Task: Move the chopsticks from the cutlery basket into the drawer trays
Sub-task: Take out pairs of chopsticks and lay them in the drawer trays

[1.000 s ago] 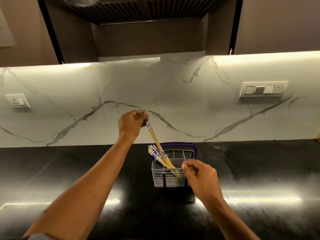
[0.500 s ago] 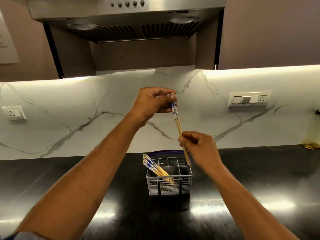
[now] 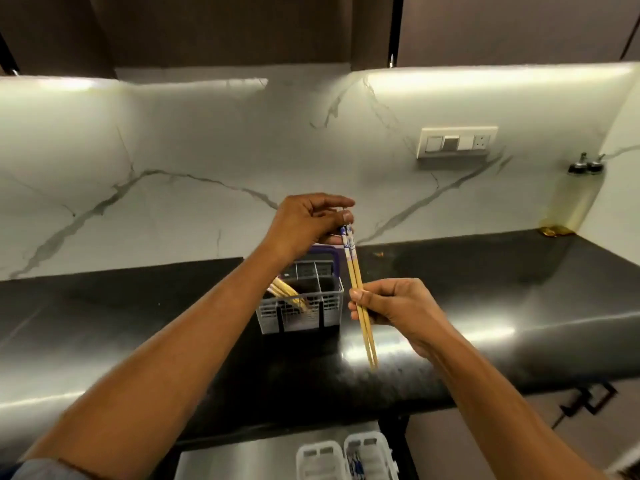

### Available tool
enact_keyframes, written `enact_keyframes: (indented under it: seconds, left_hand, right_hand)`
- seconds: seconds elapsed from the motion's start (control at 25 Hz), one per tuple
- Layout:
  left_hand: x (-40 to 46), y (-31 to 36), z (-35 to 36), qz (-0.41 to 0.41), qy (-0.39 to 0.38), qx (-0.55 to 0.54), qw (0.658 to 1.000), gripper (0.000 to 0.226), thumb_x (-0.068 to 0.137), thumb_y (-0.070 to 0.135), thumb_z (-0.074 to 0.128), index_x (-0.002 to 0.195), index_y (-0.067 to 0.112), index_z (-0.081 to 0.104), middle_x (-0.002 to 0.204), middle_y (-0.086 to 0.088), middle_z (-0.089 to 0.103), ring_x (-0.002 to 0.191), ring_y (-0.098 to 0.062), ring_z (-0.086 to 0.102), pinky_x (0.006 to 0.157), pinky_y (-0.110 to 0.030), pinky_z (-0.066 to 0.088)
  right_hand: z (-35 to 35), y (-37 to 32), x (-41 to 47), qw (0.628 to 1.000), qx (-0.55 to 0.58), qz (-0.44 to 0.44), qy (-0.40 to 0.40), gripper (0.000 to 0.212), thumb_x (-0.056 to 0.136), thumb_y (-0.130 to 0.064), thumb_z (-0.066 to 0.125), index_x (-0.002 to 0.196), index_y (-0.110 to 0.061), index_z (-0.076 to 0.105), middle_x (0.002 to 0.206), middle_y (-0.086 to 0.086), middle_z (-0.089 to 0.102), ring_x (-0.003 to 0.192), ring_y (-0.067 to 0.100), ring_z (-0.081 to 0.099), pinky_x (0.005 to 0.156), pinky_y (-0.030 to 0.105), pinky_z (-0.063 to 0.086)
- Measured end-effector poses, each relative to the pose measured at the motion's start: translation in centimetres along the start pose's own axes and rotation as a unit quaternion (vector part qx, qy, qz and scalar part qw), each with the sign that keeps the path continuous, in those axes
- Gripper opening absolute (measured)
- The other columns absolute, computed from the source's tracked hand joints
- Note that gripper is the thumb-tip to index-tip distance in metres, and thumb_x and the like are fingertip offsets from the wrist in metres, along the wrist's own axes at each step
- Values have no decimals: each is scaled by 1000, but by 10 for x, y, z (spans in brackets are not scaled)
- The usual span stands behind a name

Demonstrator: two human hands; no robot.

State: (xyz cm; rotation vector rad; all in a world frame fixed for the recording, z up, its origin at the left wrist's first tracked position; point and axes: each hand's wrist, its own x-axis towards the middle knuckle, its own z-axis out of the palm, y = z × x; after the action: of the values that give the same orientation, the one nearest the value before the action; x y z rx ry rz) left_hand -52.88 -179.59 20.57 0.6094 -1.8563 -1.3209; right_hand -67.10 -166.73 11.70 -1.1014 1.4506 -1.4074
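A pair of wooden chopsticks (image 3: 362, 306) with blue-and-white patterned tops hangs nearly upright in the air, just right of the cutlery basket. My left hand (image 3: 308, 223) pinches their patterned tops. My right hand (image 3: 391, 303) grips them around the middle. The grey plastic cutlery basket (image 3: 299, 315) with a purple handle stands on the black counter and holds several more chopsticks (image 3: 287, 294), partly hidden by my left forearm. White drawer trays (image 3: 346, 457) show at the bottom edge in an open drawer; one holds blue-patterned chopsticks.
The glossy black counter (image 3: 485, 299) runs along a white marble backsplash. A switch plate (image 3: 457, 142) is on the wall at right, and two small dark fittings (image 3: 585, 166) sit in the right corner. A cabinet handle (image 3: 588, 400) is below the counter edge.
The pair has come clear of the basket and moved to its right and toward me. The view has tilted down, bringing the open drawer and trays into sight.
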Motion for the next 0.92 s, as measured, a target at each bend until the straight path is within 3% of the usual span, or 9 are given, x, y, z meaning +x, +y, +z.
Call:
enact_keyframes:
  seconds: [0.28,0.44,0.52,0.64,0.92]
  left_hand:
    - [-64,-118,51,-133,-6,-49,990,26,85,0,70,111,-3,68,88,-20,73,71,-19,73,64,-26,63]
    - [-112,-182,73,-196,0,-52,979,25,83,2,72,108,-3,69,87,-18,73,77,-28,74,70,-40,64]
    - [-135,-208,84,-215,9,-39,976,24,84,4,73,107,0,70,90,-18,74,80,-27,75,70,-37,64]
    - [-163,-236,97,-222,29,-10,975,23,85,7,72,108,4,72,91,-12,75,79,-20,76,70,-27,62]
    - [-193,-279,109,-283,54,-33,957,26,86,8,71,113,9,71,95,-10,75,86,-21,75,77,-39,63]
  right_hand:
    - [0,113,-50,987,-19,162,-1,17,86,-14,72,98,-2,75,89,16,77,86,29,75,85,44,60]
    - [2,157,-74,971,-32,236,-1,16,88,-17,69,100,-8,74,89,10,78,86,24,75,78,34,61]
    - [5,173,-81,961,-37,273,-18,14,90,-19,67,99,-12,74,90,8,78,87,21,75,76,31,61]
    - [8,194,-88,954,-68,290,-41,13,93,-18,63,99,-16,75,93,9,78,90,22,74,82,33,60]
    - [15,254,-95,941,-146,300,-51,12,93,-20,64,91,-20,76,90,5,78,89,21,74,88,45,59]
